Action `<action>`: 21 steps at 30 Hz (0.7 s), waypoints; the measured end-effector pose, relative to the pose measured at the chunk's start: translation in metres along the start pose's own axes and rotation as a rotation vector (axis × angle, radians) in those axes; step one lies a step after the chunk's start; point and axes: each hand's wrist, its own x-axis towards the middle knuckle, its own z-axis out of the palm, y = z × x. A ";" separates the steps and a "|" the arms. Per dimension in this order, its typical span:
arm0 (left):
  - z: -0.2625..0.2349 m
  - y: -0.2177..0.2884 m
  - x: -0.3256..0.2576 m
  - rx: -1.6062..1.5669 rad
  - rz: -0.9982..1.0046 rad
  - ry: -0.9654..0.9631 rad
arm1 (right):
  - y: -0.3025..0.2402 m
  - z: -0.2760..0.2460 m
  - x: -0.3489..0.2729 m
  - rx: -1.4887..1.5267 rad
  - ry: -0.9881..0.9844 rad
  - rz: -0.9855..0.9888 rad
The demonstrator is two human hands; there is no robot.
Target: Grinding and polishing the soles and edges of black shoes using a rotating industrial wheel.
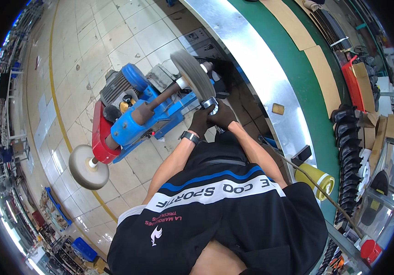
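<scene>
"Head view: which containers do we see?"

"A red basket (352, 89) between two and three o'clock, a blue crate (84, 249) between seven and eight; we can't make out their contents."

"And our metal piece (211, 103)?"

"Shiny, silvery, toward one o'clock, at the lower edge of the grey wheel (193, 75); our left hand (199, 123) and right hand (223, 115) pinch it."

A workpiece (212, 105) is sitting between the hands (223, 114), at the wheel (191, 73) just ahead of them. The machine (130, 129) is standing on the floor (98, 34) to their left, its other wheel (86, 170) projecting farther out. On their right, a counter (256, 46) is carrying a block (278, 108).
</scene>
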 end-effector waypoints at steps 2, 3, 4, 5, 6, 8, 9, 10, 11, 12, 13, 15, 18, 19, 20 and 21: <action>0.002 0.000 0.013 -0.630 -0.607 0.077 | 0.004 -0.008 0.000 -0.003 0.020 -0.001; 0.003 0.000 0.012 -0.627 -0.614 0.070 | 0.007 -0.014 0.001 -0.001 0.023 0.008; 0.005 0.000 0.010 -0.183 -0.319 0.006 | 0.009 -0.019 0.001 0.001 0.024 0.015; 0.006 0.001 0.010 0.254 -0.010 -0.057 | 0.009 -0.026 0.003 0.000 -0.019 0.010; 0.008 0.002 0.009 0.686 0.307 -0.116 | 0.008 -0.031 0.004 0.001 -0.016 0.012; 0.009 0.004 0.011 0.649 0.297 -0.117 | 0.006 -0.038 0.005 -0.073 -0.066 -0.021; 0.008 0.005 0.011 0.611 0.287 -0.115 | 0.008 -0.036 0.006 -0.071 -0.063 -0.021; 0.007 0.005 0.008 0.613 0.288 -0.117 | 0.010 -0.031 0.007 -0.096 -0.051 -0.043; 0.008 0.011 0.005 0.619 0.264 -0.107 | 0.014 -0.027 0.008 -0.118 -0.033 -0.057; 0.009 0.013 0.000 0.623 0.240 -0.096 | 0.017 -0.023 0.008 -0.116 -0.026 -0.048; 0.010 0.015 -0.005 0.623 0.314 -0.036 | 0.019 -0.017 0.008 -0.097 -0.037 -0.043; 0.004 0.020 -0.012 0.630 0.299 -0.052 | 0.010 -0.012 0.000 -0.088 -0.024 -0.047; -0.009 0.021 -0.012 0.752 0.297 -0.061 | -0.009 -0.016 -0.004 -0.027 -0.067 -0.025; -0.009 0.020 -0.011 0.756 0.237 -0.079 | -0.007 -0.016 -0.004 -0.027 -0.058 -0.007; -0.007 0.022 -0.009 0.753 0.238 -0.093 | -0.006 -0.015 -0.001 -0.022 -0.087 0.008; -0.004 0.023 -0.008 0.719 0.243 -0.081 | -0.005 -0.017 0.001 -0.017 -0.116 0.022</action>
